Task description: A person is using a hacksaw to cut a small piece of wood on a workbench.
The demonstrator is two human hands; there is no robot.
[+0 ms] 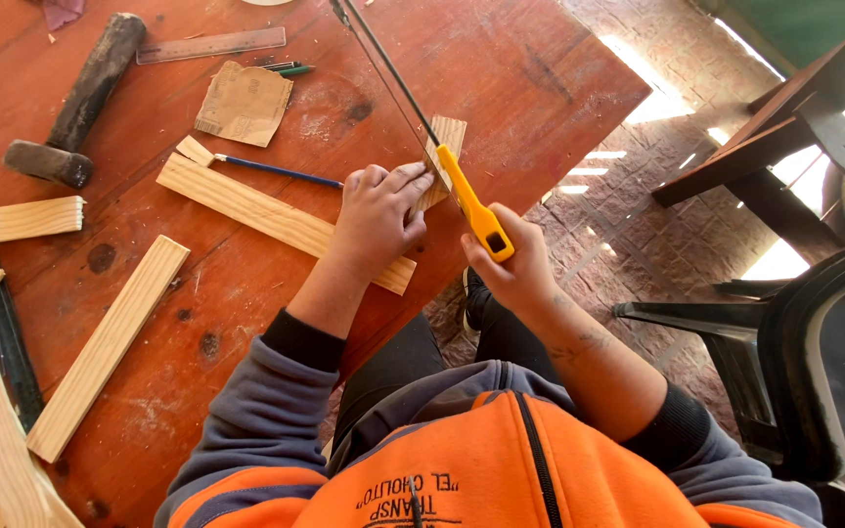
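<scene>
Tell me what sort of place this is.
Probably a small woodworking shop or craft area: pine strips scattered on a worn red table, a hammer, sandpaper, and the right hand working a yellow-handled saw.
</scene>
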